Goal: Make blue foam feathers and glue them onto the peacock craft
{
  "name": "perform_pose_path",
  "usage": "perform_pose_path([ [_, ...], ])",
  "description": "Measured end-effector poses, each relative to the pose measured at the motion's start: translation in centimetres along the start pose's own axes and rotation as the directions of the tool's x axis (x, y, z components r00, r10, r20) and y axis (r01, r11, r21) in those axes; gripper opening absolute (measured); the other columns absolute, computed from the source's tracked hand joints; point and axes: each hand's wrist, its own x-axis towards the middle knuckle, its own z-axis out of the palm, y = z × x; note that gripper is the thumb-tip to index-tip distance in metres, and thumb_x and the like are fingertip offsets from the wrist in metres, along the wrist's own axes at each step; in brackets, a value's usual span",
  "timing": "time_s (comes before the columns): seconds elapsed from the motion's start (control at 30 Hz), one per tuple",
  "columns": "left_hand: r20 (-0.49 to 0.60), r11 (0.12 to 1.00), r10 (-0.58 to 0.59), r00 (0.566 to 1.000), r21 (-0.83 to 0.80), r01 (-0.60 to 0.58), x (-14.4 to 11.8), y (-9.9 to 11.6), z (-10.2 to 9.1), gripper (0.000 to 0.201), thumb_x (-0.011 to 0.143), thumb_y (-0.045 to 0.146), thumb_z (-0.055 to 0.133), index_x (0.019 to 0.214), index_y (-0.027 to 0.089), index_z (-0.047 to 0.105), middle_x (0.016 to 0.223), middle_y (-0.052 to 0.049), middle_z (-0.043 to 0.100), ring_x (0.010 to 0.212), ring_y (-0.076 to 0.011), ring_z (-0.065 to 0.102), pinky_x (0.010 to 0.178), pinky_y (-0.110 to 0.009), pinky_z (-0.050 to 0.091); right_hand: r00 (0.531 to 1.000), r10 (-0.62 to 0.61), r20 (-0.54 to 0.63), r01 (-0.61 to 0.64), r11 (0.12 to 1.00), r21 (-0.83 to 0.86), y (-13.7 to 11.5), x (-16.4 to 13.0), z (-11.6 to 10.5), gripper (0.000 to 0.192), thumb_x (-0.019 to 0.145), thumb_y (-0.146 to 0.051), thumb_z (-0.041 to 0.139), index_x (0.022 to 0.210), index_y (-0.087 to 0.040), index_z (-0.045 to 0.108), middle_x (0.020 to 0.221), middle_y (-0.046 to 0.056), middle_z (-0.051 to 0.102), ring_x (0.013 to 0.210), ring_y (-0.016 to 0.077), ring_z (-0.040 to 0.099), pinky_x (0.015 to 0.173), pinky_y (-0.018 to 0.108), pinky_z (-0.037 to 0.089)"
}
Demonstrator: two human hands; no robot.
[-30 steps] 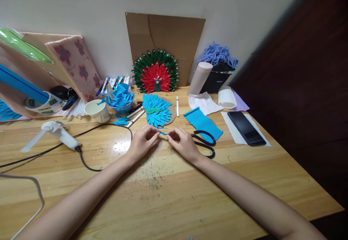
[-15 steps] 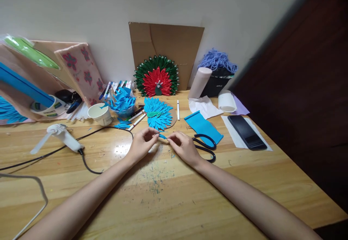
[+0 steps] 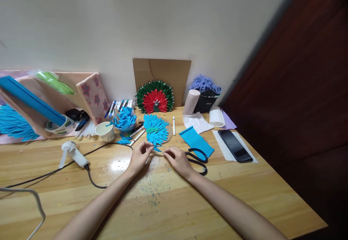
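Hands lower and smaller in view than a second ago: your head has tipped up, so more wall shows and the whole table spread sits farther down. Your left hand and right hand keep the same pose, fingertips drawn together toward each other over the middle of the table. Between them sits a tiny blue paper petal; it looks pinched from both sides, but it is too small to tell which fingers actually grip it. It was clearer a second ago, lying level between your fingertips.

Petal: flat, pointed sliver, matte blue, same stock as the blue paper peacock just beyond your fingertips, a fan of overlapping pointed leaves on a brown card disc. Behind it, against the wall edge, a red and green fan piece with glossy, ribbed leaves leans on bare cardboard.

Black-handled scissors lie just beside your right hand, touching a blue paper strip. Tabletop: varnished pale wood, glare patch near your left hand, flecked with blue paint marks.
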Motion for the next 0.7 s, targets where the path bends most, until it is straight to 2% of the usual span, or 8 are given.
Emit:
perform_pose_path([
  [0.13, -0.117, 0.995, -0.083, 0.990, -0.070, 0.075, 0.6, 0.1, -1.3, 0.031, 0.064, 0.039, 0.067, 0.079, 0.013, 0.060, 0.070, -0.003, 0.062, 0.056, -0.0136, 0.057, 0.052, -0.024, 0.044, 1.000, -0.008, 0.008, 0.008, 1.000, -0.019, -0.5, 0.1, -0.9, 0.014, 0.086, -0.018, 0.047, 0.080, -0.019, 0.060, 0.081, 0.005, 0.063, 0.080, 0.0179, 0.058, 0.072, 0.029, 0.044],
  [0.23, -0.196, 0.989, -0.145, 0.970, -0.012, 0.146, 1.4, 0.0, -3.5, 0.035, 0.062, 0.040, 0.066, 0.082, 0.012, 0.060, 0.071, -0.005, 0.064, 0.052, -0.0137, 0.056, 0.049, -0.025, 0.043, 1.000, 0.021, 0.008, -0.021, 0.999, -0.040, -0.9, 0.2, -2.8, 0.014, 0.086, -0.019, 0.046, 0.083, -0.019, 0.059, 0.085, 0.005, 0.062, 0.084, 0.0180, 0.057, 0.074, 0.030, 0.044],
  [0.33, -0.182, 0.962, -0.097, 0.978, 0.234, 0.139, 2.0, -0.2, -5.7, 0.028, 0.068, 0.036, 0.060, 0.080, 0.012, 0.062, 0.074, -0.009, 0.066, 0.062, -0.0181, 0.060, 0.057, -0.027, 0.044, 0.997, 0.077, -0.014, -0.078, 0.990, -0.120, -0.1, -0.3, -5.0, 0.009, 0.084, -0.024, 0.050, 0.083, -0.020, 0.059, 0.089, 0.005, 0.062, 0.091, 0.0208, 0.055, 0.081, 0.034, 0.042],
  [0.43, -0.151, 0.845, -0.015, 0.988, 0.527, 0.093, 2.0, 0.0, -6.9, 0.026, 0.074, 0.035, 0.052, 0.081, 0.014, 0.064, 0.082, -0.011, 0.067, 0.076, -0.0234, 0.061, 0.068, -0.031, 0.044, 0.979, 0.197, -0.052, -0.203, 0.963, -0.176, 1.5, -1.3, -6.6, 0.010, 0.081, -0.026, 0.053, 0.086, -0.019, 0.057, 0.092, 0.006, 0.060, 0.093, 0.0224, 0.054, 0.082, 0.036, 0.041],
  [0.5, -0.152, 0.739, 0.051, 0.987, 0.670, 0.065, 1.9, 0.6, -6.7, 0.028, 0.077, 0.035, 0.048, 0.084, 0.015, 0.065, 0.087, -0.012, 0.065, 0.084, -0.0257, 0.059, 0.074, -0.034, 0.043, 0.972, 0.235, -0.013, -0.233, 0.956, -0.180, 2.4, -2.0, -7.2, 0.010, 0.080, -0.027, 0.054, 0.086, -0.019, 0.057, 0.091, 0.006, 0.059, 0.091, 0.0218, 0.054, 0.081, 0.035, 0.042],
  [0.57, -0.167, 0.684, 0.111, 0.980, 0.728, 0.046, 1.8, 1.5, -5.9, 0.029, 0.079, 0.034, 0.045, 0.087, 0.014, 0.065, 0.093, -0.014, 0.063, 0.090, -0.0270, 0.057, 0.080, -0.036, 0.041, 0.970, 0.241, 0.042, -0.230, 0.957, -0.179, 2.8, -2.5, -7.5, 0.011, 0.079, -0.027, 0.054, 0.086, -0.020, 0.057, 0.091, 0.005, 0.059, 0.091, 0.0208, 0.054, 0.081, 0.034, 0.042],
  [0.63, -0.185, 0.747, 0.083, 0.979, 0.661, 0.062, 2.3, 2.3, -4.5, 0.028, 0.078, 0.034, 0.047, 0.087, 0.014, 0.065, 0.096, -0.014, 0.061, 0.094, -0.0272, 0.056, 0.083, -0.035, 0.039, 0.967, 0.243, 0.080, -0.226, 0.957, -0.182, 2.8, -2.6, -7.7, 0.014, 0.078, -0.027, 0.055, 0.090, -0.020, 0.056, 0.095, 0.005, 0.057, 0.093, 0.0206, 0.054, 0.082, 0.034, 0.042],
  [0.7, -0.173, 0.864, -0.048, 0.984, 0.487, 0.128, 3.4, 2.9, -2.9, 0.024, 0.074, 0.033, 0.053, 0.080, 0.013, 0.064, 0.089, -0.012, 0.064, 0.090, -0.0267, 0.058, 0.080, -0.033, 0.040, 0.964, 0.248, 0.095, -0.226, 0.953, -0.202, 2.5, -2.7, -7.7, 0.018, 0.075, -0.027, 0.058, 0.092, -0.020, 0.055, 0.097, 0.005, 0.056, 0.095, 0.0210, 0.054, 0.083, 0.034, 0.042],
])
